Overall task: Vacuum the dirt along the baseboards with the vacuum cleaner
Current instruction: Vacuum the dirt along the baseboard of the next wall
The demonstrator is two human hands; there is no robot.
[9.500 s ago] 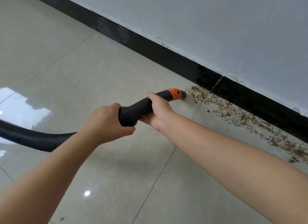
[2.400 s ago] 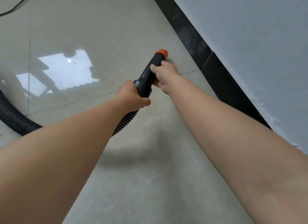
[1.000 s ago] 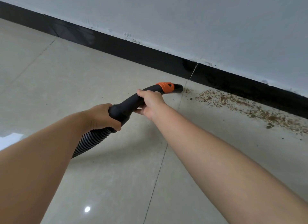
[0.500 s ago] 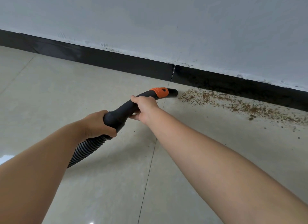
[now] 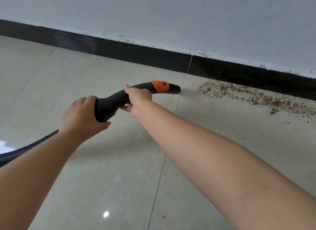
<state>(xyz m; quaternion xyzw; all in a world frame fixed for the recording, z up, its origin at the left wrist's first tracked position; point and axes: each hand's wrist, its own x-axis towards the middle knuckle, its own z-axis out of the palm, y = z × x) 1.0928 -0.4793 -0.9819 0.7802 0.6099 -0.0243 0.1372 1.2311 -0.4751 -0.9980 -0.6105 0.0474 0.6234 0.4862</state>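
Nearest, the left hand (image 5: 82,116) gripped the black curved plastic vacuum handle (image 5: 116,101); the right hand (image 5: 138,97) held it farther forward. Its orange-collared nozzle (image 5: 172,89) pointed right (long axis along the black baseboard (image 5: 140,56)) toward scattered brown dirt (image 5: 248,96) just beyond.

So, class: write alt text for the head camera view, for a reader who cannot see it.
Two hands, left hand and right hand, grip a black vacuum nozzle with an orange collar, aimed at brown dirt scattered on the pale tiled floor along a black baseboard.
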